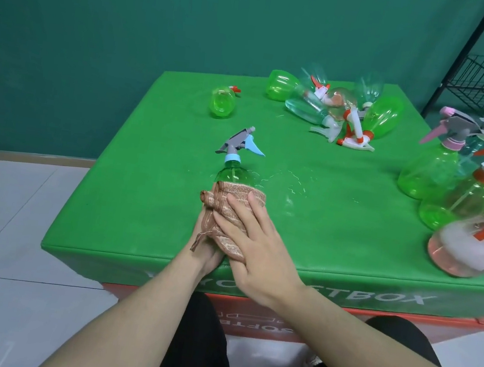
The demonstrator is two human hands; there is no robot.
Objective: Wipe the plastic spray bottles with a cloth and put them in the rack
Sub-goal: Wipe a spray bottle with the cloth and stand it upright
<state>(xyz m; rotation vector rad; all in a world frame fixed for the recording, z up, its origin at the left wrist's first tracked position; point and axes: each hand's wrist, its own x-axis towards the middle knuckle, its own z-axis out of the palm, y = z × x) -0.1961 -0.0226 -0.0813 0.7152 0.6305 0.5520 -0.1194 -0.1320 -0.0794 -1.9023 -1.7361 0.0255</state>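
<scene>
The right hand (252,248) is lying flat, fingers straight, pressing a brown cloth (232,213) around a green spray bottle (234,173). The left hand (206,248) is sitting underneath, mostly hidden, so its grip is unclear. The bottle is leaning over the green worktop (336,226), near its front edge.

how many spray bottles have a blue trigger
1 for sure: the green bottle wrapped in the cloth, held in both hands. A light-blue bit shows in the right-edge cluster, too blurred to tell.
</scene>
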